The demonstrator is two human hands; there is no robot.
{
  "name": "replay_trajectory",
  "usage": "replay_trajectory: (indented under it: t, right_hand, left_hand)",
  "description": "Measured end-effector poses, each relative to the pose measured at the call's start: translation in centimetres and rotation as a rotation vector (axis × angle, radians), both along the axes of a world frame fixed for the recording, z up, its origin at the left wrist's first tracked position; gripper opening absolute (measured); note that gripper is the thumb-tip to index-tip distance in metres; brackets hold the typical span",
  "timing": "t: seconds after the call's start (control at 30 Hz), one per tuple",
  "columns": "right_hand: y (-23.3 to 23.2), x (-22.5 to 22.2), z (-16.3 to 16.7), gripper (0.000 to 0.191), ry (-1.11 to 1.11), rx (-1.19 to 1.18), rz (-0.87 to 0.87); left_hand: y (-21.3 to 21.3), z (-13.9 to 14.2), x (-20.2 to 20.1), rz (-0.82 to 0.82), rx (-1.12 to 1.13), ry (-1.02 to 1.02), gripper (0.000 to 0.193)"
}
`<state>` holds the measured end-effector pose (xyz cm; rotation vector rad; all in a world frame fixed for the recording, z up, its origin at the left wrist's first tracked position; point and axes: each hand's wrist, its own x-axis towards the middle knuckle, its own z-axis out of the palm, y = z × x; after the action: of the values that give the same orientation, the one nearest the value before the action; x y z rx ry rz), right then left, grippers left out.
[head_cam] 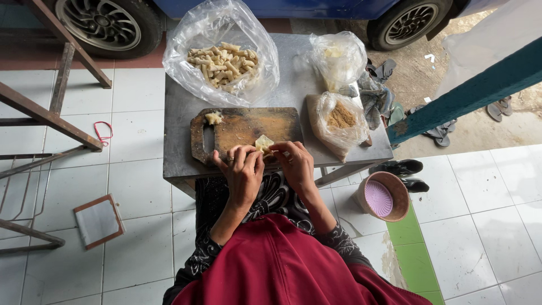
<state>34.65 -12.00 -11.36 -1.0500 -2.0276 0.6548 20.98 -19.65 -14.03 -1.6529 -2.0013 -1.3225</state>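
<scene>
A pale piece of dough point(263, 143) rests at the near edge of a brown wooden cutting board point(243, 127), pinched between my two hands. My left hand point(241, 172) curls around it from the left, a ring on one finger. From the right, the fingertips of my right hand point(294, 164) press on it. A second small lump of dough point(213, 118) lies on the board's far left, by the handle hole. A large clear bag point(192, 39) of several rolled pale sticks point(222, 63) sits open behind the board.
The grey table point(180, 147) also carries a bag of brown crumbs point(340, 117) and a clear bag with pale contents point(337, 56). A small basket with a purple lid point(380, 197) stands on the tiled floor at right. Metal frames stand at left, car wheels behind.
</scene>
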Motion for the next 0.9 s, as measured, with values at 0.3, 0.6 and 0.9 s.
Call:
replay_trajectory:
  t: [0.3, 0.6, 0.9]
  right_hand:
    - [1.8, 0.8, 0.2, 0.024, -0.130, 0.215, 0.201]
    - [2.5, -0.6, -0.3, 0.010, -0.226, 0.140, 0.049]
    - [2.3, 0.1, -0.6, 0.016, -0.241, 0.377, 0.138]
  left_hand:
    - [0.5, 0.0, -3.0, -0.187, -0.075, 0.216, 0.011]
    - [3.0, 0.2, -3.2, -0.219, -0.217, 0.028, 0.010]
    - [3.3, -0.4, -2.7, -0.068, -0.180, -0.069, 0.019]
